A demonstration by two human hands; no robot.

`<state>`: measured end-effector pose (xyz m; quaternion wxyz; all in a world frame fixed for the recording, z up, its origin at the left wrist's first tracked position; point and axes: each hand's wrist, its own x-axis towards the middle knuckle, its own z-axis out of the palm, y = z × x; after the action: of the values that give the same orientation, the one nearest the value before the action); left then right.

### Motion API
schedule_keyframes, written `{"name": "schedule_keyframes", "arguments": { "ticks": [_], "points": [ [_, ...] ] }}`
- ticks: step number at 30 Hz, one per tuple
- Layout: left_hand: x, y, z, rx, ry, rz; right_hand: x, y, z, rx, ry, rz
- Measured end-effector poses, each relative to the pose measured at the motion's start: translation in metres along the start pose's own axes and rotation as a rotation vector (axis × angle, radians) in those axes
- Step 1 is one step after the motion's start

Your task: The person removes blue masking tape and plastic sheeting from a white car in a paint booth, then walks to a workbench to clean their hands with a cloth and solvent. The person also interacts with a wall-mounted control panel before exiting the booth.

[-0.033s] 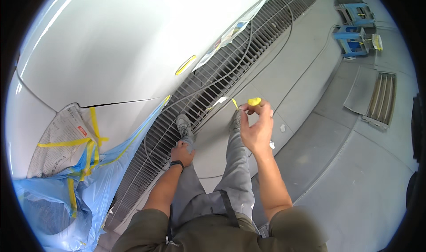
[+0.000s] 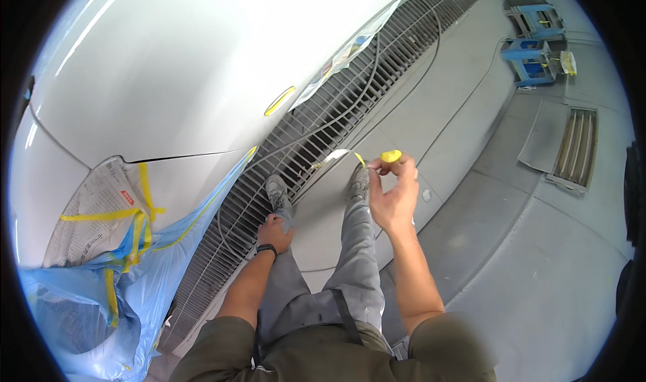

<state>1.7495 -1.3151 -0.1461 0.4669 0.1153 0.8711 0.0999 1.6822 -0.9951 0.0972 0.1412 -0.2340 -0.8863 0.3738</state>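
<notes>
Raised over my right shoe, my right hand (image 2: pixel 396 197) pinches yellow masking tape (image 2: pixel 391 156), bunched into a wad at its fingertips. A short yellow strip with a pale length (image 2: pixel 360 159) hangs at the thumb side; whether it joins the wad cannot be made out. On my left leg rests my left hand (image 2: pixel 274 234), thumb apart and holding nothing, with a dark band at the wrist. To the left stands a glossy white car body panel (image 2: pixel 188 66). Yellow tape edges a small oval (image 2: pixel 280 101) on it.
Blue plastic film (image 2: pixel 151 301) and taped newspaper (image 2: pixel 87 227) cover the car's lower left part. A floor grating (image 2: pixel 306 136) runs beside it, with a hose (image 2: pixel 363 99) across. Blue step stools (image 2: pixel 531 59) stand at the far right, near a vent (image 2: pixel 577 150).
My right hand has shifted slightly to the right with the yellow tape. My left hand stays on my leg.
</notes>
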Motion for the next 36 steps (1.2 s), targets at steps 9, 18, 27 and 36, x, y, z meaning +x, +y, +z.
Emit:
{"name": "schedule_keyframes", "arguments": {
  "ticks": [9, 18, 27, 36],
  "points": [
    [-0.041, 0.005, -0.045, -0.181, 0.277, -0.015, -0.014, -0.13, -0.099, 0.629, -0.33, 0.226],
    [-0.137, -0.053, -0.11, -0.433, 0.352, -0.197, -0.003, -0.408, -0.12, 0.55, -1.133, -0.689],
    [-0.222, -0.163, -0.007, -0.685, 0.547, -0.594, 0.021, -0.644, 0.034, 0.158, -1.005, -1.099],
    [-0.257, -0.131, 0.076, -1.022, 0.648, -0.845, 0.062, -0.672, 0.086, 0.026, -0.915, -1.062]
  ]
}}
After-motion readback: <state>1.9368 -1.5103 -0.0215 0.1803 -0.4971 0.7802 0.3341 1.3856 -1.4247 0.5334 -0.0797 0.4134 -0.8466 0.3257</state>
